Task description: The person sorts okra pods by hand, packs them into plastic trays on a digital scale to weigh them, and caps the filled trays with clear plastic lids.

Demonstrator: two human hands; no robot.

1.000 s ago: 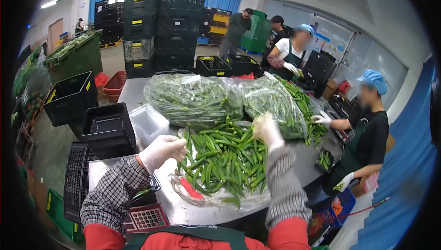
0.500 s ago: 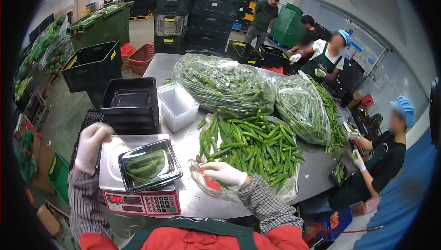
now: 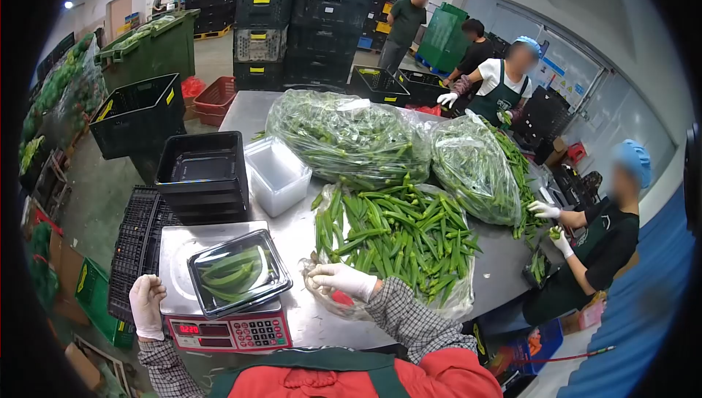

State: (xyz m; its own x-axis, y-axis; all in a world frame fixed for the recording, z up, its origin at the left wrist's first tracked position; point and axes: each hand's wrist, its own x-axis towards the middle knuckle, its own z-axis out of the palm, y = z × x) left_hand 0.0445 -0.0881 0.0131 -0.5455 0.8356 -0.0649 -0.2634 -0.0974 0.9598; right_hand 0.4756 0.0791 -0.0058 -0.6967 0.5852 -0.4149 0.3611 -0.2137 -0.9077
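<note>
A black tray of okra under a clear lid (image 3: 238, 272) rests tilted on the weighing scale (image 3: 175, 241), whose red display lights up. Just left of the scale is my left hand (image 3: 148, 305), white-gloved, its fingers curled together; what they hold, if anything, is too small to tell. My right hand (image 3: 342, 279), also gloved, is closed at the crumpled edge of the plastic sheet (image 3: 333, 309), near a red patch. Beyond it, loose okra (image 3: 402, 233) is heaped on the sheet.
Black trays (image 3: 202, 179) and clear lids (image 3: 278, 175) are stacked behind the scale. Two large bags of okra (image 3: 347, 138) lie at the table's back. Two co-workers in blue caps (image 3: 504, 80) stand at the right. Black crates (image 3: 139, 116) stand left.
My left hand has lowered beside the scale since half a second ago. My right hand has moved slightly left. Earlier, both hands were raised around the okra heap, and the view has shifted.
</note>
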